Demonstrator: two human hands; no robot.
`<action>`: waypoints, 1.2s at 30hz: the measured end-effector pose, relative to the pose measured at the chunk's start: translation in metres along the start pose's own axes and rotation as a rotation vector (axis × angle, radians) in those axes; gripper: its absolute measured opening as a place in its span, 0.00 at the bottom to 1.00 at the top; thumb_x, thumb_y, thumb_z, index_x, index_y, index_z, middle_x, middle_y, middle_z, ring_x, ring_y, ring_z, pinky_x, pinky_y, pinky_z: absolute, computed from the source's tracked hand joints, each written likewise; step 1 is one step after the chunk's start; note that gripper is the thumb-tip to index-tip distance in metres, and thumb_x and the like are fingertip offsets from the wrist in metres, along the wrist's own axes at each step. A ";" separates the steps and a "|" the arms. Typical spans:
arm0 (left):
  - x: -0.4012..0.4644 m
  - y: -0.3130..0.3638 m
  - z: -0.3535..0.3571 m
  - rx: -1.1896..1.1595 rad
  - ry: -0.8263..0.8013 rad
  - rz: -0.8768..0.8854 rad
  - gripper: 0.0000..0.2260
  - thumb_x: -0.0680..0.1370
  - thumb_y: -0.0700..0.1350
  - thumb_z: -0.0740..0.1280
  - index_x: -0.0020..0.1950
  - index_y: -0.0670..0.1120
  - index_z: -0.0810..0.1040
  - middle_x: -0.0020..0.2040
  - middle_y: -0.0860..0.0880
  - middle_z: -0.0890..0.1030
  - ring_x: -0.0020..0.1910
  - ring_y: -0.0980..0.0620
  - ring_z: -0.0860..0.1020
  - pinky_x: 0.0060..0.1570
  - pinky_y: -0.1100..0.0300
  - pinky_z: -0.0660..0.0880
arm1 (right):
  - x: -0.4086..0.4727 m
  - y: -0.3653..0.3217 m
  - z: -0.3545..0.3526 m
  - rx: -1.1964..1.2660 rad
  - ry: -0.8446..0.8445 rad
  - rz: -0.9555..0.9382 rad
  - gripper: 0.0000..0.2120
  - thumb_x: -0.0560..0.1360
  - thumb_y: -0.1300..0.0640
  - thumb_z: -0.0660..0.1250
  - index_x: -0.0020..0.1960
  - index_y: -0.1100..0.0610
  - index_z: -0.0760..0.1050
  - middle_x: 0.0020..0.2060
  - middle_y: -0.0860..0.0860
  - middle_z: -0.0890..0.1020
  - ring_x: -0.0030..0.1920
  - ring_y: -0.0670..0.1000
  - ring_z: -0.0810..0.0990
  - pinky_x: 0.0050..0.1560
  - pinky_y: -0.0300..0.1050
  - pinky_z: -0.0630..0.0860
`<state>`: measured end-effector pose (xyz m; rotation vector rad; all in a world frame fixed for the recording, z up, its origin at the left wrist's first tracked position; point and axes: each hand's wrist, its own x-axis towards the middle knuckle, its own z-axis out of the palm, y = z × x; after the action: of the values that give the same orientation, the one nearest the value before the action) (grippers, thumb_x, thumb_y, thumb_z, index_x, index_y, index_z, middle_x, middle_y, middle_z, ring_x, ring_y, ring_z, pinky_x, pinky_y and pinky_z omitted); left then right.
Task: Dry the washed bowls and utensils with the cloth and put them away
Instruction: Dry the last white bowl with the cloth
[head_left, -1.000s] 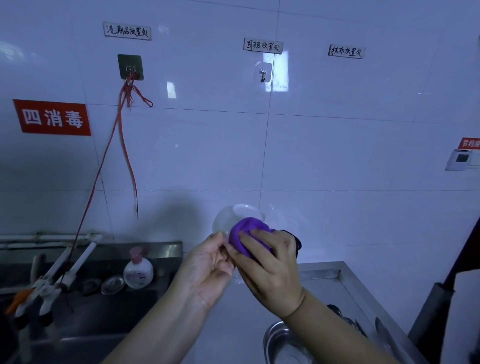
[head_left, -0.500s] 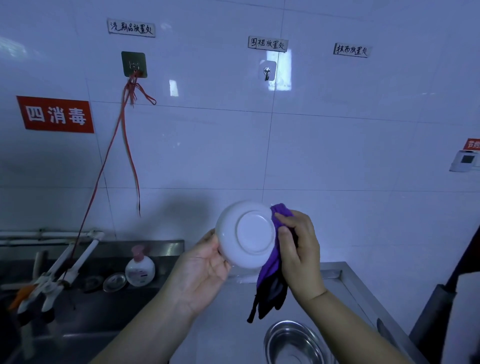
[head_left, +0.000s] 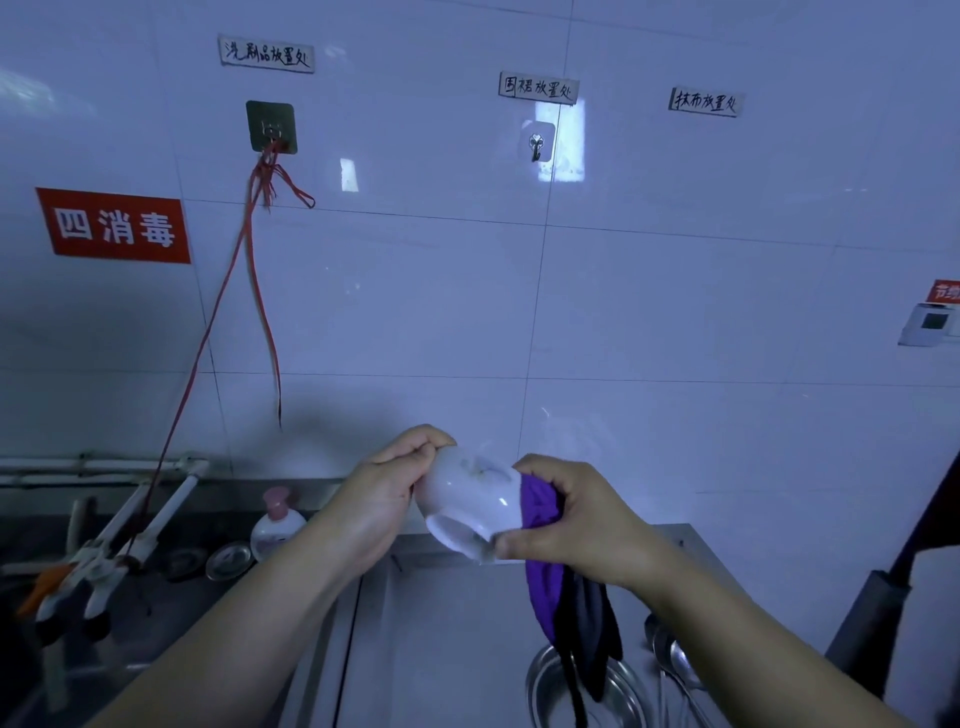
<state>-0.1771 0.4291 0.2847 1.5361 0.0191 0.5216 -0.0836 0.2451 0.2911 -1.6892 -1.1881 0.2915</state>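
A small white bowl (head_left: 470, 501) is held in the air between both hands, tipped on its side with its foot ring facing down toward me. My left hand (head_left: 382, 499) pinches its rim at the upper left. My right hand (head_left: 576, 519) presses a purple and black cloth (head_left: 545, 582) against the bowl's right side, thumb under the foot. The cloth's loose end hangs down over a steel bowl (head_left: 540, 686) on the counter. Several metal spoons (head_left: 675, 665) lie to the right of that bowl.
A steel counter (head_left: 441, 639) runs below, with a sink area at the left holding a soap bottle (head_left: 277, 525), a small dish (head_left: 228, 560) and clamp-like tools (head_left: 104, 561). White tiled wall with hooks and red strings is behind. A dark pole (head_left: 867, 623) stands at the right.
The bowl has been turned from bottom-facing-me to lying sideways and has dropped lower. My right hand with the cloth has shifted around its right side and underside.
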 end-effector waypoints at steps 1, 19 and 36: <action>0.001 -0.002 -0.001 0.021 0.022 0.015 0.12 0.78 0.42 0.58 0.40 0.50 0.79 0.43 0.48 0.78 0.48 0.49 0.72 0.52 0.55 0.66 | -0.001 0.002 0.007 -0.096 0.037 -0.033 0.15 0.62 0.54 0.78 0.38 0.57 0.72 0.30 0.45 0.72 0.32 0.43 0.71 0.34 0.38 0.68; -0.023 -0.033 0.004 0.050 0.175 -0.112 0.24 0.67 0.61 0.61 0.63 0.69 0.69 0.66 0.59 0.73 0.65 0.55 0.72 0.66 0.45 0.68 | -0.013 0.015 0.037 -0.513 0.185 -0.238 0.18 0.70 0.45 0.70 0.55 0.47 0.69 0.46 0.42 0.76 0.46 0.45 0.73 0.47 0.31 0.68; -0.032 -0.048 -0.002 0.077 0.189 -0.068 0.15 0.73 0.55 0.58 0.55 0.74 0.70 0.54 0.68 0.78 0.52 0.67 0.77 0.53 0.62 0.72 | 0.001 0.014 0.075 -1.176 0.107 -0.233 0.19 0.70 0.55 0.67 0.57 0.63 0.79 0.52 0.54 0.82 0.51 0.53 0.80 0.55 0.44 0.78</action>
<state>-0.1915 0.4231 0.2289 1.5509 0.2385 0.6159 -0.1253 0.2900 0.2451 -2.4352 -1.5794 -0.7927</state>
